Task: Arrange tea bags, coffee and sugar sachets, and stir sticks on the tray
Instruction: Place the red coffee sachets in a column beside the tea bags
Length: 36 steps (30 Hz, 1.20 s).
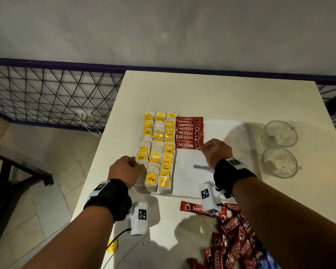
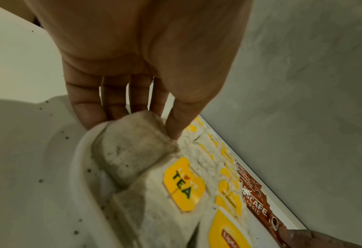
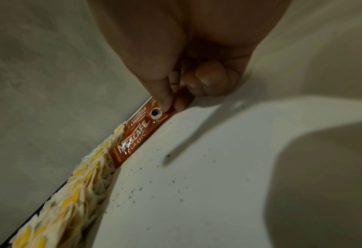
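Observation:
A white tray lies on the white table. Three columns of tea bags with yellow tags fill its left part. Beside them, at the far end, red Nescafe sachets lie stacked in a row. My right hand pinches the right end of the nearest sachet between thumb and forefinger, flat on the tray. My left hand is at the left column, thumb and fingers pinching the far end of a plain tea bag by the tray rim.
Two clear glass cups stand right of the tray. Several loose Nescafe sachets are piled near the table's front edge, with one sachet apart. A yellow tag lies at the table's left edge. A wire-grid railing runs behind.

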Available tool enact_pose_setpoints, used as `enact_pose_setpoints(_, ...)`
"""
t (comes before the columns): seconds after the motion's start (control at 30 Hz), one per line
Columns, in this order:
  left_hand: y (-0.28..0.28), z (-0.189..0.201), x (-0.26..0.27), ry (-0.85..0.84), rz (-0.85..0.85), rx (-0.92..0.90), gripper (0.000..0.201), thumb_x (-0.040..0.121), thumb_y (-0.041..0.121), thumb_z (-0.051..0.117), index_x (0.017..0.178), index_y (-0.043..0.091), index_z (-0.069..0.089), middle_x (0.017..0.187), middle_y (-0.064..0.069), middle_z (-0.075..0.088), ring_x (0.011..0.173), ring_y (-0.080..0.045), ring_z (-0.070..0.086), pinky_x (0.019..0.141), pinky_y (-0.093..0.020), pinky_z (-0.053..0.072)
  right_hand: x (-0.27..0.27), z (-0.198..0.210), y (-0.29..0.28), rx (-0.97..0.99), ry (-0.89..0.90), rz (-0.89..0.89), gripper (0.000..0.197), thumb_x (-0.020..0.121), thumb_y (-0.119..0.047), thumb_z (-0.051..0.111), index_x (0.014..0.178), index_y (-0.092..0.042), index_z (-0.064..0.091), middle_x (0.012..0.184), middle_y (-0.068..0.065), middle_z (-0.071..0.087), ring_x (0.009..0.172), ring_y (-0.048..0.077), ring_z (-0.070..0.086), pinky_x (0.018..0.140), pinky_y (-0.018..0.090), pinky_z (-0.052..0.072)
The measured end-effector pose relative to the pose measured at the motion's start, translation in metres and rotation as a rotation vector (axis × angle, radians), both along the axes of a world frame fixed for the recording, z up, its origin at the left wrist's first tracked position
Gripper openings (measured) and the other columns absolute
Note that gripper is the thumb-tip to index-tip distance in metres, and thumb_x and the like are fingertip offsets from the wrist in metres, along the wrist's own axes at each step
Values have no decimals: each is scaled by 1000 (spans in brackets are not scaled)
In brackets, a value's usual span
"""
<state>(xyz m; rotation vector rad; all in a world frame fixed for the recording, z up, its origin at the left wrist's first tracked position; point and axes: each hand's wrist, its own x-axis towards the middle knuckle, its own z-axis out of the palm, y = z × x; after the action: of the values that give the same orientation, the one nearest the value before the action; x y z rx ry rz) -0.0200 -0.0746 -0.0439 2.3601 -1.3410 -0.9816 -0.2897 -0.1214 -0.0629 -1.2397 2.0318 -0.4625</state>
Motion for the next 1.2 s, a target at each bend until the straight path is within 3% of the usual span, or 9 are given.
enact_pose_setpoints(0.63,2,-1,3,48,-9,20,43,80,30,76,115,10,63,110,-5,66,100,-23,58,82,-25,41,2,16,0,48,28,38,14,86,-31,66,85,-17,65,88,1,68,81,19,58,71,25,43)
enact_pose_setpoints(0.8,7,14,0,9,-20,-42,35,82,33,73,106,10,62,106,-3,64,100,-23,58,80,-26,39,-6,20,3,-23,-2,29,24,83,-41,68,90,-18,61,84,-5,64,78,14,56,54,19,34)
enact_pose_setpoints(0.93,24,37,-23,-61,-182,-248,38,79,26,75,112,12,64,111,-7,60,99,-26,57,81,-26,40,-18,39,24,-139,-105,204,13,85,-31,68,83,-20,61,78,-6,65,74,11,58,63,21,43)
enact_pose_setpoints(1.03,47,48,-62,-36,-469,-331,36,77,21,76,110,12,67,108,-8,61,98,-26,58,81,-23,38,-28,49,51,-104,-60,483,11,85,-27,69,81,-18,64,79,-5,64,72,13,58,61,19,43)
enact_pose_setpoints(1.13,77,53,-112,35,-758,-219,41,82,38,65,116,16,62,111,-3,58,104,-21,54,87,-28,43,-45,54,76,-36,98,702,11,83,-31,67,75,-28,60,74,-13,60,77,14,57,70,25,44)
enact_pose_setpoints(1.2,97,51,-143,37,-909,-116,42,84,42,60,119,19,59,115,-2,57,109,-22,53,90,-31,45,-57,60,93,59,214,791,6,85,-31,60,79,-31,59,79,-11,59,83,14,55,74,26,44)
